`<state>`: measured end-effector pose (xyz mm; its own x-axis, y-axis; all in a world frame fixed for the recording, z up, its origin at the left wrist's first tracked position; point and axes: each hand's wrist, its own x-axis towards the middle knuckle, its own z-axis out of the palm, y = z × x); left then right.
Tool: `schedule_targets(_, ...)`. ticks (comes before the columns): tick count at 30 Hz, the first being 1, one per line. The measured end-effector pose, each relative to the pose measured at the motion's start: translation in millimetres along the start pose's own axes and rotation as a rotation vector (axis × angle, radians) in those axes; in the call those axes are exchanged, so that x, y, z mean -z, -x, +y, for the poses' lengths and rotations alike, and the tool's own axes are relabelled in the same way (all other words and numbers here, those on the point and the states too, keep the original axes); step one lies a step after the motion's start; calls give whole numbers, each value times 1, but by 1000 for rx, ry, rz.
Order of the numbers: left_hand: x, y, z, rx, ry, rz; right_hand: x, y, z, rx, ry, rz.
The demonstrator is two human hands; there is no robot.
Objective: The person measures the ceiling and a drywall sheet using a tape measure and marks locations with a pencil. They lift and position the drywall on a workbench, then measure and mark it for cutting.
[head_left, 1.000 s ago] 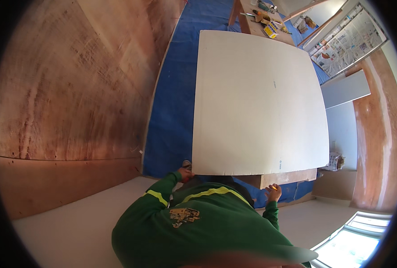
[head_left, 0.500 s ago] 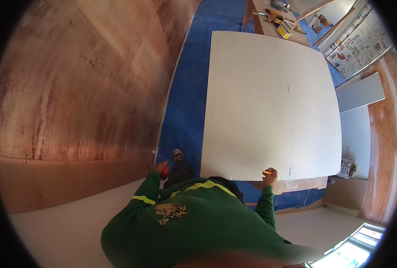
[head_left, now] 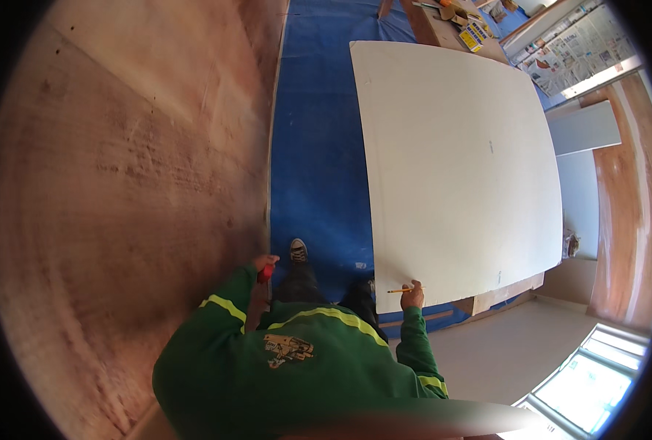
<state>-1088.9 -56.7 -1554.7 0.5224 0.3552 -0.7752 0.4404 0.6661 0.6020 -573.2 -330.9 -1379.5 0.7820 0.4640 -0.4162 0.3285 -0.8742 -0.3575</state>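
Hovering at the near left corner of the board (head_left: 458,176), or perhaps resting on it, I can't tell which, is the right hand (head_left: 413,295), fingers pinched round a pencil (head_left: 399,290) that lies nearly level and points left! Over on the other side, the left hand (head_left: 265,262) is curled about a small red tool (head_left: 266,273), well apart from the board and just beside the wall (head_left: 157,183) as we see it.

And what a surface: broad, white, almost bare, with one small dark mark out in the middle and another down by the near edge. A wooden support (head_left: 513,295) peeks out beneath it at the near right. Down the left runs a blue sheet (head_left: 318,147), creased at the far end, with a shoe (head_left: 298,251) planted on it. That wall is all brown wood, streaked and blotched, dotted with dark specks.

Far end now: a wooden bench (head_left: 443,29) carries a yellow box (head_left: 472,37). To the right, newspaper (head_left: 583,55) covers a panel, a pale plank (head_left: 588,130) juts out below, and a window (head_left: 583,389) blazes at the lower right!
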Motion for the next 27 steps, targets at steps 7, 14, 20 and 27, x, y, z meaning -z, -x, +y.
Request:
schedule_targets(7, 23, -80, 191, 12, 5, 105, -22, 38, 13, -182, 36, 2)
schedule_targets(14, -26, -133, 343, -3, 31, -38, -58, 26, 0, -406, -97, 231)
schedule_targets(20, 0, -175, 394, 12, -86, -104, -88, -22, -22, -860, -212, 508)
schedule_targets(27, 80, -201, 464, 103, -81, 93, -119, -86, 37, -860, 178, -19)
